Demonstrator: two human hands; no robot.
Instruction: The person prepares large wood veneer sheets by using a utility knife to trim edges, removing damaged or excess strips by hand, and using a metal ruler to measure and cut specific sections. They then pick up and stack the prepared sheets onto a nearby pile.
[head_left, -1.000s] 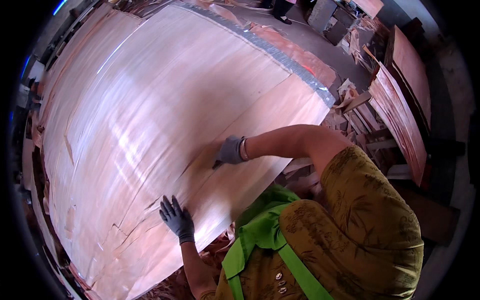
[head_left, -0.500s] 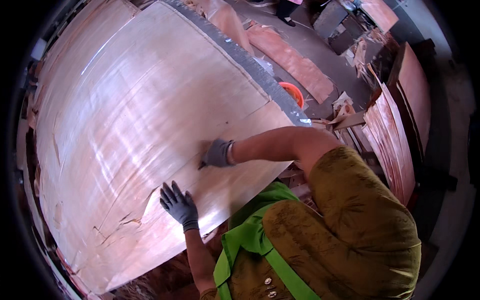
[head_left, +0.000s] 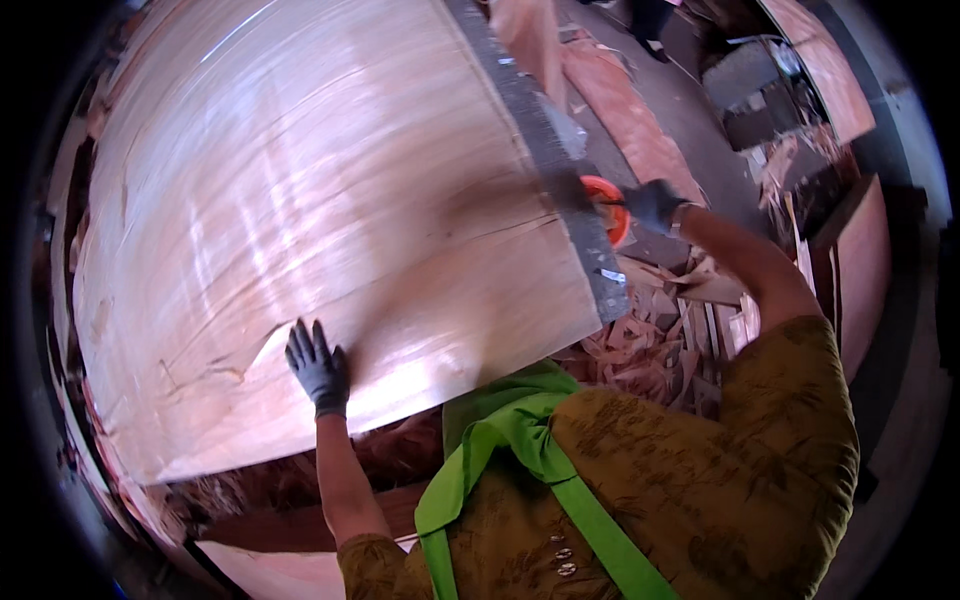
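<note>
A broad sheet of pale wood veneer [head_left: 300,190] lies in front of me, with a crack and a torn gap towards its near left. My left hand [head_left: 319,370], in a dark grey glove, rests flat on the sheet beside that gap, its fingers spread. At the right, past the sheet's edge, my gloved right hand [head_left: 655,207] is over an orange bucket [head_left: 620,228]. Its fingers look closed. A thin dark thing juts from them across the bucket's mouth, too blurred to name.
A grey strip [head_left: 530,120] borders the sheet's right side. Pinkish veneer strips [head_left: 630,110] lie on the floor beyond, and scraps [head_left: 650,350] pile up at the near right. Boards [head_left: 862,270] lean at the far right. Another person's shoe [head_left: 652,48] shows at the top.
My right hand has swung from the middle of the sheet rightward to the orange bucket. The left hand stays flat by the torn gap. The whole view has shifted.
</note>
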